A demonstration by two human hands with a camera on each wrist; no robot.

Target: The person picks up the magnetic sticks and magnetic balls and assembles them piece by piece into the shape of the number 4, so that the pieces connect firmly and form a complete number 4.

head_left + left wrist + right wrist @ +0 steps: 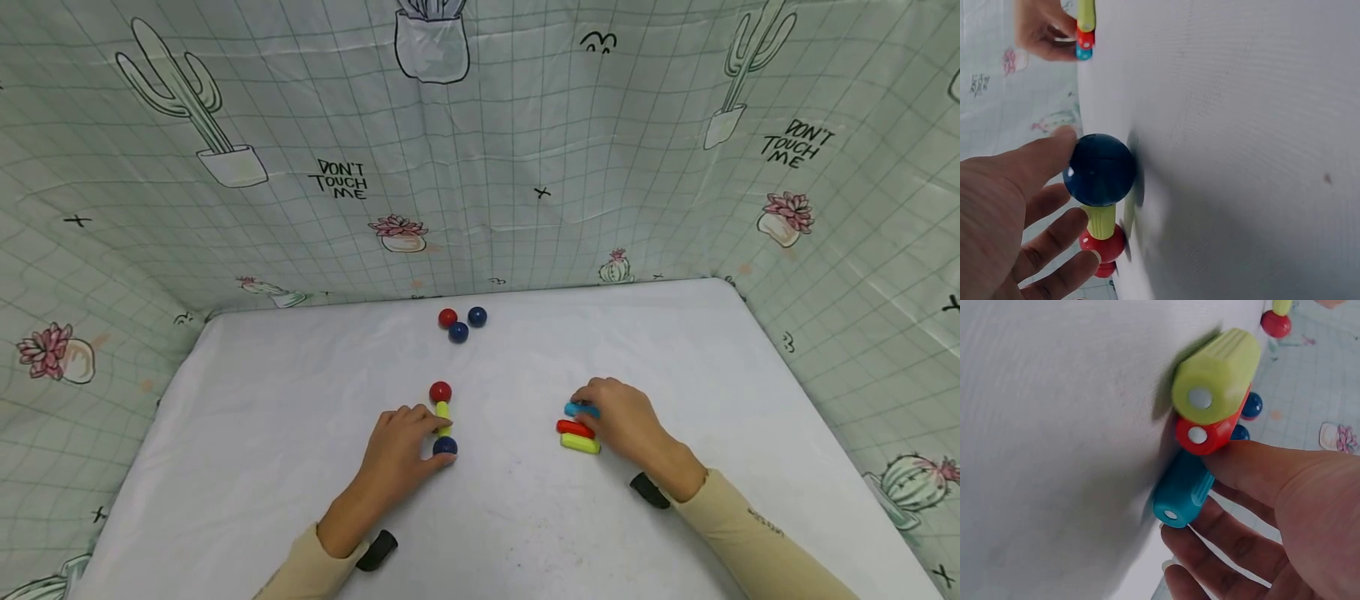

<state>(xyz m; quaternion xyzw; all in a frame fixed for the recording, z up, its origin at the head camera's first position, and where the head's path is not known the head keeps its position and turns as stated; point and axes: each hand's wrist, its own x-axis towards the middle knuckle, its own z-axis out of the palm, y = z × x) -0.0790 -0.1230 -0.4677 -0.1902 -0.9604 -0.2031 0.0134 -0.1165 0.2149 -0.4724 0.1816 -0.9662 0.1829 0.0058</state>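
A yellow-green rod (442, 411) joins a red ball (440, 392) and a dark blue ball (445, 446) in one line on the white table. My left hand (405, 446) is around it, the thumb at the blue ball (1099, 170) and the fingers beside the rod (1101, 222). On the right lie a blue rod (582, 410), a red rod (575, 429) and a yellow-green rod (581, 443), side by side. My right hand (618, 417) pinches the blue rod (1184, 489) between thumb and fingers; its thumb is close to the red rod (1204, 434).
Farther back on the white table (315, 375) lie a loose red ball (447, 317) and two dark blue balls (458, 332), grouped together. A patterned cloth (487, 150) hangs behind the table and at both sides.
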